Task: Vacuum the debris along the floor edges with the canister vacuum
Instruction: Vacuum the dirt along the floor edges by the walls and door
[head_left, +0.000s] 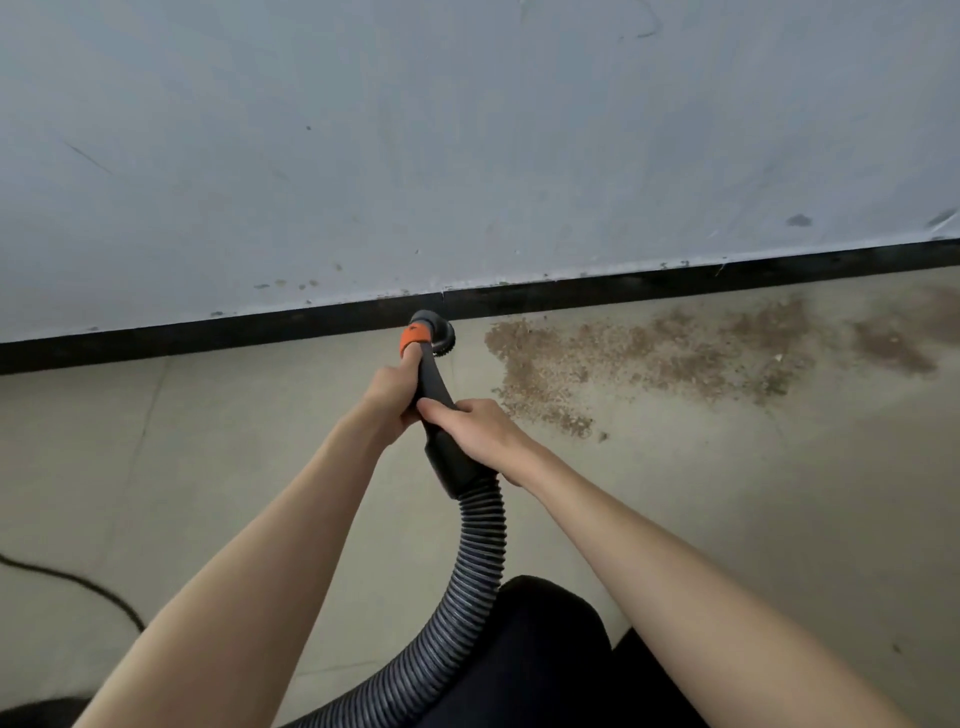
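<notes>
A black vacuum handle (451, 447) with an orange collar (414, 339) ends in a round brush nozzle (439, 332) that rests on the floor against the black baseboard (208, 335). My left hand (390, 396) grips the handle just below the collar. My right hand (480, 428) grips it lower, near the ribbed grey hose (480, 571), which curves down toward me. Brown sawdust-like debris (675, 353) lies spread along the floor edge to the right of the nozzle, a short gap away from it.
A scuffed pale grey wall (467, 156) rises above the baseboard. The beige floor (208, 467) stretches left of the nozzle. A black cord (78, 584) crosses the lower left. My dark-clothed knee (545, 649) sits at the bottom centre.
</notes>
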